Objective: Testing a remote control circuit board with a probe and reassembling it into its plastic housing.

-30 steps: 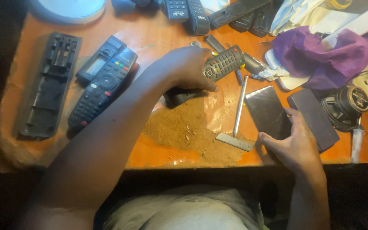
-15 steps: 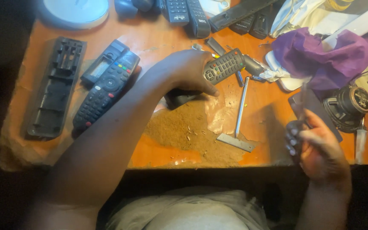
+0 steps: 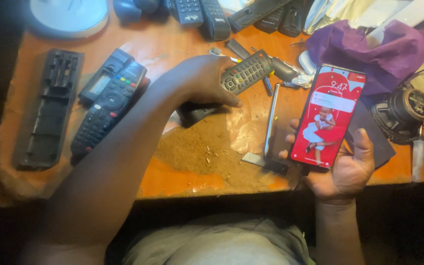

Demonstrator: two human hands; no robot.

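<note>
— What do you see at the bench's (image 3: 182,184) left edge?

— An opened black casing (image 3: 50,110), then two dark remotes (image 3: 106,105) beside it.

— And the hands?

— I see the left hand (image 3: 199,81) mid-bench, fingers clasping a grey remote (image 3: 246,72) that lies toward the back edge. Near the front edge, the right hand (image 3: 344,169) grips a lit phone (image 3: 329,115) — screen red, raised off the wood.

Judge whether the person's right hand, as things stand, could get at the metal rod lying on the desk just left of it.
Probably not at once: the right hand is wrapped around a lit smartphone, so its fingers are taken up. The metal rod itself lies uncovered on the desk beside that hand.
</note>
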